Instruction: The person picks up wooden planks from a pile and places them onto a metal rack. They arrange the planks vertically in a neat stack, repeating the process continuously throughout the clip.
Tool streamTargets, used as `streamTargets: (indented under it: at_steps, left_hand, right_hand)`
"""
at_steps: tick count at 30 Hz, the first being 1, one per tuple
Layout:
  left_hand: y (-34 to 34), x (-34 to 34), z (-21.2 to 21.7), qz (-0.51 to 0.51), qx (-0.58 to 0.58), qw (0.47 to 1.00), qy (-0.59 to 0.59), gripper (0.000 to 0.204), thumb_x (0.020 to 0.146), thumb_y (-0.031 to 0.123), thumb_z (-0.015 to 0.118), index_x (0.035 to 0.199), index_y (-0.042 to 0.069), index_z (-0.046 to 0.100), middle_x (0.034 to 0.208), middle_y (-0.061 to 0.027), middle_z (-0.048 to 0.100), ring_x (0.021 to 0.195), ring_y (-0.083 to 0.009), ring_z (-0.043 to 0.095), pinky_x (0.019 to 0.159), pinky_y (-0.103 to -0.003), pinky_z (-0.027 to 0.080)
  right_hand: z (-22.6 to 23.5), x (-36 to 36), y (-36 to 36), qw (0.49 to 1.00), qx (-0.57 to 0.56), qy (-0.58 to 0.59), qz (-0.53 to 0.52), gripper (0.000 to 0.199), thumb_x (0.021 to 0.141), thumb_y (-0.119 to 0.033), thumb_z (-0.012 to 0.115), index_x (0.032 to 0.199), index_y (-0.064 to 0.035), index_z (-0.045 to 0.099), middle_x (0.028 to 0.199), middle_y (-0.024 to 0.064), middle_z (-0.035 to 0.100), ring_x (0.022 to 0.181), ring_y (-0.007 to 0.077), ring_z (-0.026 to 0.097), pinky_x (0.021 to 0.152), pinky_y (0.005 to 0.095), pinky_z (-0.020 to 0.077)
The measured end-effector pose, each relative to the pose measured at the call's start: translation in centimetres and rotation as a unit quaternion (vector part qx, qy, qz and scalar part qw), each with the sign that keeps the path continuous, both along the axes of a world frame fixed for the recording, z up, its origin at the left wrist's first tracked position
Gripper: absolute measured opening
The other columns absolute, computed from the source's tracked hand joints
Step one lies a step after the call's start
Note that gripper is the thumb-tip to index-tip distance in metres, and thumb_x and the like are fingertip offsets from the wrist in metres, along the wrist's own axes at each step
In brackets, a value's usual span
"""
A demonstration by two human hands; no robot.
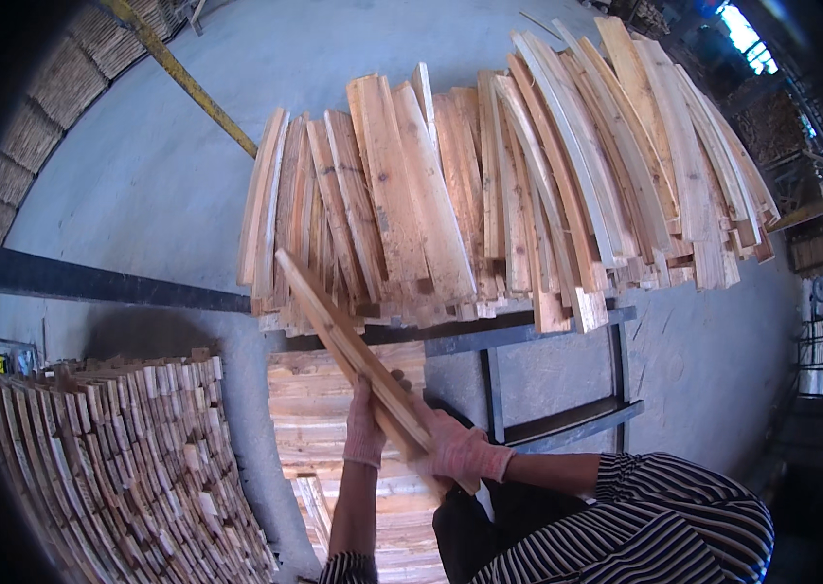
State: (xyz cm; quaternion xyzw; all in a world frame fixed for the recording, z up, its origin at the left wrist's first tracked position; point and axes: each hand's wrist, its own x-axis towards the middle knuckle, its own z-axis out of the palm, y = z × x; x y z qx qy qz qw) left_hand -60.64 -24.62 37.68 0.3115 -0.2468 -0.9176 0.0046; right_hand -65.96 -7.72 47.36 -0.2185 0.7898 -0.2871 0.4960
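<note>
Wooden planks (334,336), at least two lying lengthwise together, slant from the pile's near edge down toward my lap. My left hand (364,435), in a pink glove, grips their left side near the lower part. Wrapped over the right side close to the near end is my right hand (462,451), gloved in the same pink. Beneath my hands, planks lie flat side by side in a layer (309,407). A large heap of rough planks (421,209) spreads across the far side, most with their ends toward me.
Tight stacks of short wood pieces (139,448) stand at the lower left. A dark metal frame (567,428) extends under the heap on the right. A dark beam (110,282) and a yellow bar (188,88) reach in from the left. Grey floor (139,175) surrounds the heap.
</note>
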Motion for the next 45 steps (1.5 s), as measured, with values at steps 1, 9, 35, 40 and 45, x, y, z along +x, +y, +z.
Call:
streamTargets:
  at_steps: [1, 9, 35, 40, 45]
  left_hand:
    - [0.0, -0.3, 0.5, 0.019, 0.036, 0.999, 0.026, 0.074, 0.092, 0.055, 0.068, 0.133, -0.005, 0.052, 0.119, -0.0186, 0.067, 0.105, -0.0324, 0.068, 0.092, -0.044, 0.058]
    - [-1.6, 4.3, 2.1, -0.024, -0.052, 0.998, 0.001, 0.078, 0.077, 0.045, 0.083, 0.128, -0.008, 0.057, 0.105, -0.0177, 0.069, 0.096, -0.0288, 0.069, 0.088, -0.041, 0.059]
    - [7.3, 19.5, 4.7, 0.234, 0.045, 0.967, 0.091, 0.076, 0.080, 0.044, 0.083, 0.135, 0.000, 0.056, 0.123, -0.0124, 0.068, 0.109, -0.0251, 0.067, 0.095, -0.040, 0.055]
    - [12.1, 30.3, 7.3, 0.308, -0.044, 0.948, 0.064, 0.077, 0.076, 0.030, 0.088, 0.140, 0.002, 0.054, 0.124, -0.0113, 0.067, 0.118, -0.0258, 0.062, 0.103, -0.038, 0.049]
    - [13.2, 37.3, 6.5, 0.411, -0.226, 0.883, 0.001, 0.099, 0.073, 0.016, 0.091, 0.154, 0.005, 0.034, 0.140, -0.0099, 0.053, 0.128, -0.0219, 0.052, 0.107, -0.037, 0.046]
  right_hand:
    - [0.8, -0.6, -0.4, 0.998, 0.020, 0.020, 0.052, 0.115, 0.078, -0.050, 0.079, 0.161, -0.0053, 0.013, 0.138, 0.0310, 0.048, 0.128, 0.0448, 0.052, 0.111, 0.0460, 0.0421]
    - [-1.5, -16.4, -12.6, 0.944, -0.032, 0.298, -0.139, 0.103, 0.086, -0.064, 0.067, 0.154, 0.0026, 0.026, 0.149, 0.0372, 0.035, 0.133, 0.0466, 0.044, 0.107, 0.0508, 0.0416]
    - [-2.5, 9.9, 8.2, 0.919, -0.231, 0.166, 0.275, 0.121, 0.066, -0.032, 0.092, 0.161, -0.0208, 0.017, 0.156, 0.0259, 0.023, 0.141, 0.0470, 0.037, 0.112, 0.0459, 0.0422]
    - [-1.8, 15.1, 5.9, 0.910, -0.253, 0.004, 0.328, 0.133, 0.066, -0.039, 0.094, 0.162, -0.0166, 0.005, 0.158, 0.0237, 0.025, 0.140, 0.0363, 0.041, 0.106, 0.0447, 0.0479]
    - [-5.6, 23.7, -0.9, 0.919, -0.164, -0.245, 0.262, 0.135, 0.073, -0.049, 0.089, 0.160, -0.0013, -0.002, 0.161, 0.0241, 0.026, 0.144, 0.0325, 0.038, 0.118, 0.0441, 0.0350]
